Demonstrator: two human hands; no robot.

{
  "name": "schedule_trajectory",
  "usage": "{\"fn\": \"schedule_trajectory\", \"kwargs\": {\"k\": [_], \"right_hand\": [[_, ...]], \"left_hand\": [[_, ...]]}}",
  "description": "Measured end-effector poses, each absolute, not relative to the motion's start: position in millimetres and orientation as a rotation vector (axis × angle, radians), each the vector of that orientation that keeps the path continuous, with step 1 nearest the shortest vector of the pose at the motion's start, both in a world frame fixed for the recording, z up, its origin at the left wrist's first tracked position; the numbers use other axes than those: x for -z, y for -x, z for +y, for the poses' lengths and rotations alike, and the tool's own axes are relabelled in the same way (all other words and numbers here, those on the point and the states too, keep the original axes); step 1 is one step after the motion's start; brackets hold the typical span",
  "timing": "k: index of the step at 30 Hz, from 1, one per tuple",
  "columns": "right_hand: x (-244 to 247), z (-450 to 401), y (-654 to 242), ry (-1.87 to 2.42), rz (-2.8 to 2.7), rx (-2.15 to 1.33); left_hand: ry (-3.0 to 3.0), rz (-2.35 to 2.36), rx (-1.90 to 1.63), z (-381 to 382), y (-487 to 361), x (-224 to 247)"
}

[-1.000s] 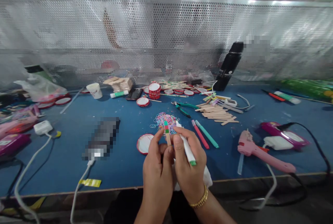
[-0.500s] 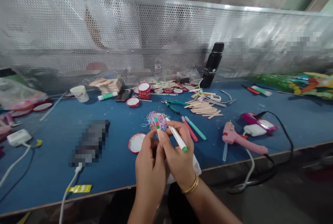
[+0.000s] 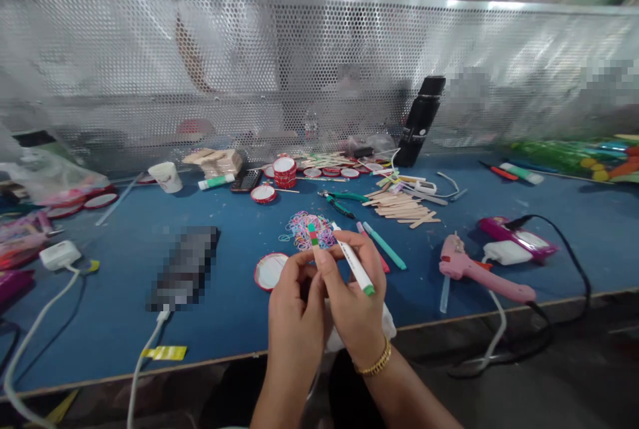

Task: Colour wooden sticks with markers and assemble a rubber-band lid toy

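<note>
A craft stick with green and red bands coloured on its upper end stands up between my hands. My left hand is closed around its lower part, which the fingers largely hide. My right hand is closed too, with a white marker with a green end lying slanted between its fingers. The right thumb rests against the stick. Just beyond my fingertips lies a pile of colourful rubber bands. A round, red-rimmed white disc sits left of my left hand.
Pink and teal markers lie right of the bands, with loose craft sticks and pliers behind. A pink glue gun with a cord lies right. A phone is left. A black bottle leans by the perforated metal screen.
The whole scene has shifted slightly right in the picture as the head turned. Both hands keep nearly the same hold on the craft stick and marker.
</note>
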State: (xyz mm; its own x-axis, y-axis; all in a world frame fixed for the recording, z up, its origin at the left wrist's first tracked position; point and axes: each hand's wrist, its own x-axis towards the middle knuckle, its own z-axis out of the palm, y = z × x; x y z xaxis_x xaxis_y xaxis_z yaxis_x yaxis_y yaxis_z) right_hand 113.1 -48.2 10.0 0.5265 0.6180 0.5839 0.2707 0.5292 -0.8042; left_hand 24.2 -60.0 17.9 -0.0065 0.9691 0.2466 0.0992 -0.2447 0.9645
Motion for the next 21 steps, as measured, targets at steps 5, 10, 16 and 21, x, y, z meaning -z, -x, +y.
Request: {"fn": "schedule_trajectory", "kwargs": {"k": [5,10,16,21], "right_hand": [[-7,-51,-115,0.969,-0.976,-0.285],[5,-55,-119,0.931,-0.935,-0.231],[4,-57,-120,0.984,-0.946,-0.207],[-2,-56,-119,0.899,-1.004,-0.210]], "left_hand": [[-1.511,1.164,-1.390,-60,-24,-19],[-1.507,1.210,-1.416,-62,-22,-17],[-1.495,1.163,-1.356,-63,-20,-16],[-1.440,1.116,-1.305,-63,-18,-12]]}}
